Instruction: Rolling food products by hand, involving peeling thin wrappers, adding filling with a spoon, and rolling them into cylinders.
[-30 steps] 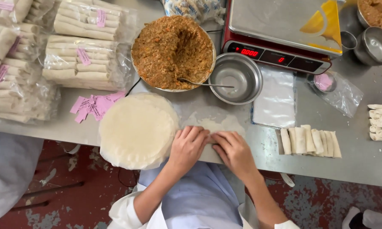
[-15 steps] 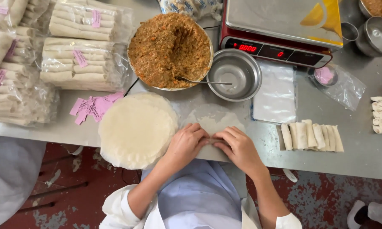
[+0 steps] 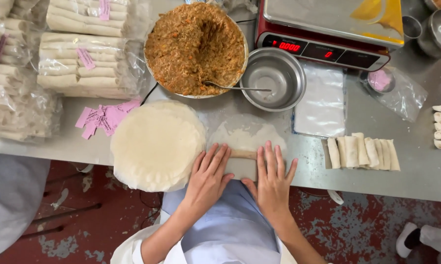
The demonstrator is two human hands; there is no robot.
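Both hands flat on a half-rolled wrapper [image 3: 245, 142] at the near edge of the steel table [image 3: 416, 166]. Left hand [image 3: 209, 177] with fingers spread slightly, tips pressing the left end of the roll. Right hand [image 3: 273, 182] with fingers apart, tips on the right end of the same roll; neither hand closed around anything, only pressing down. Between the two sets of fingertips, a short stretch of brownish filling [image 3: 243, 154] showing at the fold. Beyond the fingertips, the unrolled remainder of the wrapper lying flat on the table. Just left of the left fingers, touching distance, a stack of round wrappers [image 3: 154, 146]. Farther ahead of the fingers, a large bowl of minced filling [image 3: 196, 46] with a spoon [image 3: 237, 88] resting across to an empty steel bowl [image 3: 274, 80]. Right of the right fingers, well apart, a row of finished rolls [image 3: 362, 152]. Far ahead right, a red scale [image 3: 328, 29]. Far left, bagged rolls [image 3: 83, 58] and pink paper slips [image 3: 105, 117].
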